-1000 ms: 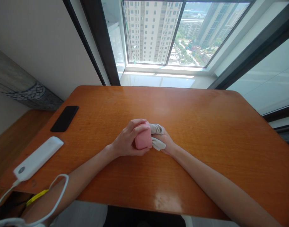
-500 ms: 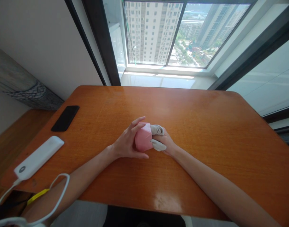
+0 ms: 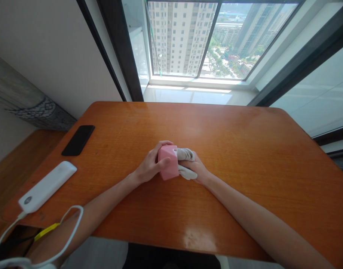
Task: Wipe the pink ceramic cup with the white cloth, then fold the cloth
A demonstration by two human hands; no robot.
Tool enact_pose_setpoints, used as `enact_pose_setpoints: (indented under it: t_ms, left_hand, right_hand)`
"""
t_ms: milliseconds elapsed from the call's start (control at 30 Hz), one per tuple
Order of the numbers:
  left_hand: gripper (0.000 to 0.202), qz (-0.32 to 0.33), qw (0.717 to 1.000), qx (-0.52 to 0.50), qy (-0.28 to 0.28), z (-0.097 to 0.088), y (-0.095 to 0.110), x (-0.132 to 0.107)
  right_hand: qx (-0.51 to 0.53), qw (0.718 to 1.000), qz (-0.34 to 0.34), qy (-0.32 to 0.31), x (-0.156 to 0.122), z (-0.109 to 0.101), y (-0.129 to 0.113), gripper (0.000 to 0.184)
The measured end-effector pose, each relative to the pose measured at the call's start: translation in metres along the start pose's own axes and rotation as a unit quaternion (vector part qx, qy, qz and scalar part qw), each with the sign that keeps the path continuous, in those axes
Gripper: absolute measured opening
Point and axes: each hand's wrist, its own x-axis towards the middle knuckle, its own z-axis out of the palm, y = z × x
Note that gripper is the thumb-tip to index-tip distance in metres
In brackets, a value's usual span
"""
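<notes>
Left grip (image 3: 150, 166) closed on pink block (image 3: 168, 162), right grip (image 3: 195, 168) on white cloth (image 3: 185, 154).

We saw the left grip's fingers wrapped firmly around the block, which was held up against the cloth, just left of the right grip; that grip was curled into the cloth. Both rested mid orange wooden surface (image 3: 244, 209). A black phone (image 3: 78, 140) and white power bank (image 3: 46, 186) lay well left of the grips.
</notes>
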Motion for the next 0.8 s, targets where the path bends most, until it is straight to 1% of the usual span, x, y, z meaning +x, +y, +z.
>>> enact_pose_setpoints:
  t_ms: [33, 100, 167, 200, 233, 267, 300, 367, 467, 533, 600, 667, 700, 733, 767, 800]
  left_hand:
    - [0.071, 0.019, 1.0, 0.001, 0.01, -0.001, -0.003, 0.0]
    - [0.083, 0.111, 0.993, 0.041, 0.029, -0.004, -0.01, 0.0]
    - [0.1, 0.215, 0.97, 0.113, 0.017, -0.006, -0.014, 0.0]
    - [0.105, 0.251, 0.956, 0.152, 0.003, -0.007, -0.015, 0.0]
    - [0.106, 0.271, 0.944, 0.186, -0.007, -0.007, -0.014, 0.0]
    - [0.103, 0.276, 0.938, 0.211, -0.009, -0.007, -0.012, 0.0]
    - [0.097, 0.27, 0.936, 0.225, -0.003, -0.006, -0.01, 0.0]
    - [0.09, 0.243, 0.944, 0.222, 0.016, -0.003, -0.004, 0.001]
    - [0.088, 0.214, 0.96, 0.18, 0.033, 0.002, 0.003, 0.003]
    - [0.083, 0.195, 0.969, 0.15, 0.037, 0.003, 0.007, 0.004]
    - [0.071, 0.139, 0.984, 0.108, 0.03, 0.003, 0.011, 0.004]
    - [0.059, 0.052, 0.997, 0.055, 0.014, 0.002, 0.014, 0.003]
    - [0.056, 0.012, 0.999, 0.034, 0.008, 0.001, 0.014, 0.002]
    - [0.056, -0.015, 1.0, 0.019, 0.005, 0.001, 0.013, 0.001]
    - [0.058, -0.024, 1.0, 0.012, 0.007, 0.001, 0.01, 0.0]
    - [0.06, -0.013, 1.0, 0.014, 0.014, 0.001, 0.007, -0.001]
  right_hand:
    - [0.005, 1.0, 0.0, 0.004, 0.0, 0.0, 0.0, 0.018]
    - [0.019, 1.0, -0.003, 0.01, 0.001, 0.001, 0.0, 0.017]
    - [0.03, 0.999, -0.001, 0.013, 0.001, 0.001, 0.0, 0.016]
    - [0.034, 0.999, 0.0, 0.015, 0.001, 0.001, 0.0, 0.016]
    - [0.037, 0.999, 0.001, 0.015, 0.001, 0.001, 0.0, 0.016]
    - [0.037, 0.999, 0.002, 0.015, 0.001, 0.001, 0.0, 0.017]
    - [0.034, 0.999, 0.001, 0.014, 0.001, 0.001, 0.0, 0.018]
    - [0.028, 0.999, -0.008, 0.017, 0.002, 0.001, 0.001, 0.017]
    - [0.015, 0.999, -0.023, 0.018, 0.002, -0.001, 0.003, 0.015]
    - [0.003, 1.0, -0.028, 0.012, 0.002, -0.002, 0.002, 0.014]
    - [-0.009, 1.0, -0.028, 0.002, 0.001, -0.002, 0.001, 0.014]
    - [-0.015, 1.0, -0.022, -0.003, 0.0, -0.002, 0.0, 0.014]
    - [-0.017, 1.0, -0.016, -0.003, -0.001, -0.001, -0.001, 0.015]
    - [-0.018, 1.0, -0.01, -0.001, -0.001, -0.001, -0.002, 0.016]
    - [-0.018, 1.0, -0.005, 0.002, -0.001, 0.0, -0.002, 0.017]
    - [-0.017, 1.0, -0.003, 0.005, -0.002, 0.0, -0.002, 0.017]
